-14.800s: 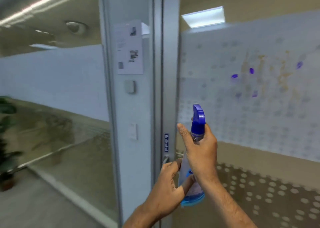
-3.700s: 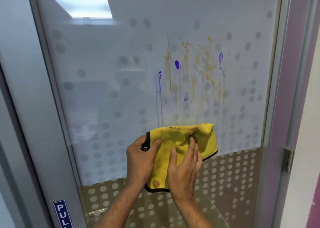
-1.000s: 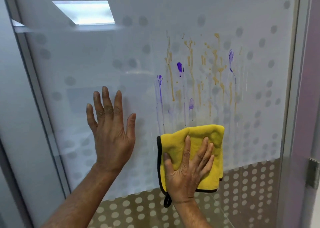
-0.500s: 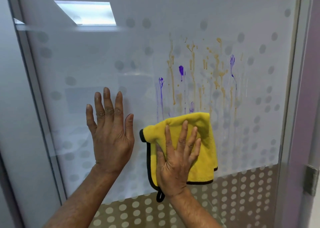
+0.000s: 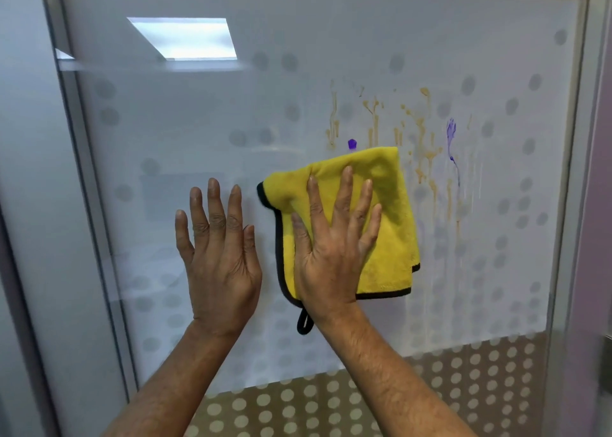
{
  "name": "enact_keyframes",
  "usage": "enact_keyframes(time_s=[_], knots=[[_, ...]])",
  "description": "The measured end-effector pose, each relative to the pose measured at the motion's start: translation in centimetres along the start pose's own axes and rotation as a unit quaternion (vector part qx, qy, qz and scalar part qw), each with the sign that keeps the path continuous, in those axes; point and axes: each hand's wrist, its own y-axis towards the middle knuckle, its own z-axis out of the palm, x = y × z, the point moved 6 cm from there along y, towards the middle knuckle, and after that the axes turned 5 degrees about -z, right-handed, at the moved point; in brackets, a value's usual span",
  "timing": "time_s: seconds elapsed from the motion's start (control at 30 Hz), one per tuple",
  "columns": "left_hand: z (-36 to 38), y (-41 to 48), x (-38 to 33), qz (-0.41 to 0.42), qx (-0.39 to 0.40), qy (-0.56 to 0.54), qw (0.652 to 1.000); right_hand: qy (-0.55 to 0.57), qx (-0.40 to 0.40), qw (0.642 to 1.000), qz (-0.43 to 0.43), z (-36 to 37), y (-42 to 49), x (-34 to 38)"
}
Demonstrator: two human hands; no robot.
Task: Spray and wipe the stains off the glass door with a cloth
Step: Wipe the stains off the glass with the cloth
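The frosted glass door (image 5: 198,111) with grey dots fills the view. Yellow-brown drip stains (image 5: 424,145) and purple stains (image 5: 451,135) run down its right half. My right hand (image 5: 334,237) lies flat, fingers spread, pressing a yellow cloth with black trim (image 5: 390,218) against the glass, just below a small purple spot (image 5: 352,143). My left hand (image 5: 220,247) rests flat on the bare glass to the left of the cloth, fingers apart, holding nothing. No spray bottle is in view.
The grey metal door frame (image 5: 82,204) runs down the left side and another frame edge (image 5: 586,171) down the right. A ceiling light reflects in the glass (image 5: 183,39). The lower strip of the door is see-through with white dots (image 5: 430,387).
My right hand has pushed the cloth upward over the lower purple and yellow drips, which no longer show below it. My left hand has stayed flat on the glass.
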Motion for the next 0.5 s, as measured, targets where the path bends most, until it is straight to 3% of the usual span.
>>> enact_keyframes(time_s=[0.27, 0.5], knots=[[0.1, 0.1, -0.3, -0.022, -0.007, 0.003, 1.0, 0.0, 0.055, 0.998, -0.041, 0.1, -9.5, -2.0], [0.4, 0.1, -0.4, -0.033, -0.009, 0.014, 0.999, 0.0, 0.012, 0.998, 0.057, -1.9, -13.1, -10.8]])
